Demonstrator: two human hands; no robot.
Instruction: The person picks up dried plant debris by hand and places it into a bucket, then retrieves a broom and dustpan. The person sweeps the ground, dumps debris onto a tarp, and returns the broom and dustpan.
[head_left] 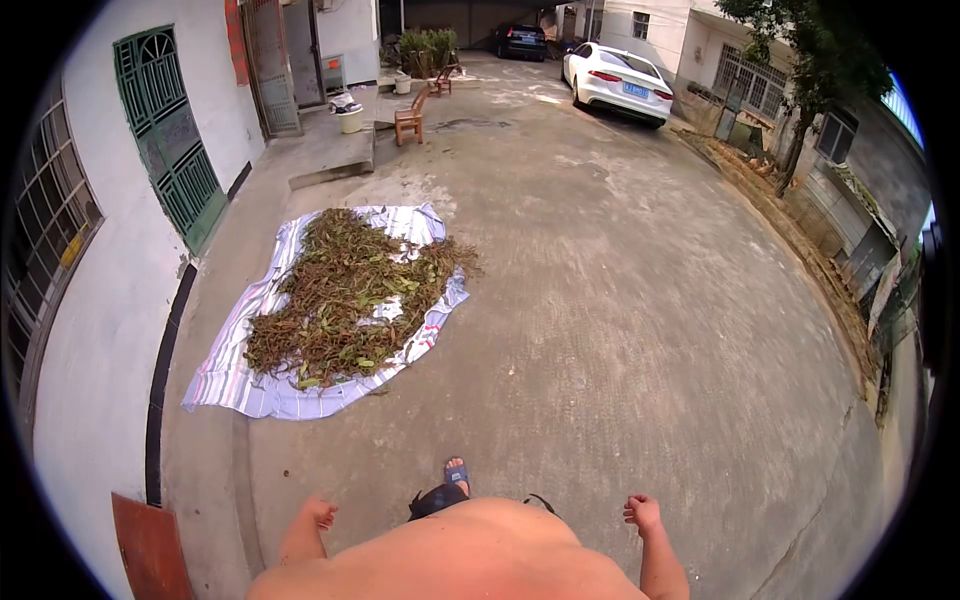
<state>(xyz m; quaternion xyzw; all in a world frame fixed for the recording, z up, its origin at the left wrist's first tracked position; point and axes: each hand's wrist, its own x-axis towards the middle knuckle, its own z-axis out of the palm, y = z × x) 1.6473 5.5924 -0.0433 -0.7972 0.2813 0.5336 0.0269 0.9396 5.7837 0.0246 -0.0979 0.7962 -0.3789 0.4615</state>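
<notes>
My left hand (320,513) hangs out to my left side above the concrete, fingers loosely bent and apart, with nothing visible in it. On the other side, my right hand (642,512) is held away from my body, also empty, its fingers slightly curled and spread. Ahead and to the left, a striped sheet (270,400) lies on the ground with wrinkled edges. Brown and green cut plants (345,290) are spread over it, some spilling past its right edge. Neither hand touches the sheet or the plants. One foot in a blue slipper (457,470) shows below me.
A white wall with a green door (170,130) runs along the left. Beyond the sheet are a concrete step (330,172), a wooden chair (409,122) and a white bucket (350,122). A white car (618,82) is parked farther off. Concrete ground (620,330) stretches ahead and right.
</notes>
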